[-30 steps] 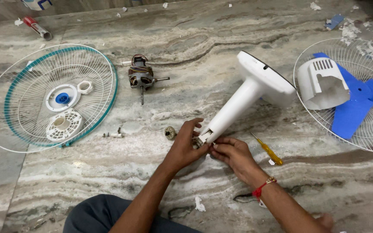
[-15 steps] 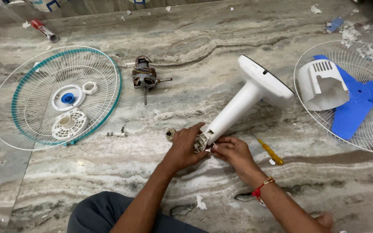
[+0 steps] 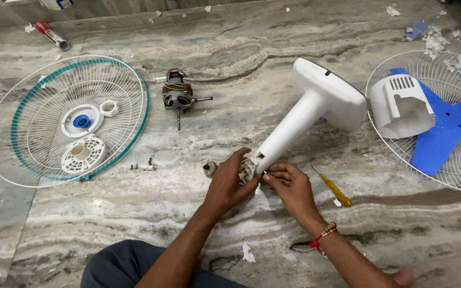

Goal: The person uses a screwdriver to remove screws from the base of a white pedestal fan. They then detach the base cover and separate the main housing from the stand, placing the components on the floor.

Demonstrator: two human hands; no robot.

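White plastic fan stand (image 3: 305,120), lying on marble floor (image 3: 134,224), is clamped at its neck end by left hand (image 3: 229,184) and right hand (image 3: 290,186); small fittings there could be dropped if grip loosens.

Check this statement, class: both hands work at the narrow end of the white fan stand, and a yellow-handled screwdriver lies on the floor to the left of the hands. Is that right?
Not quite. In the head view the yellow-handled screwdriver lies to the right of the hands, beside the right hand. The rest holds: left hand and right hand both work at the narrow end of the white fan stand.
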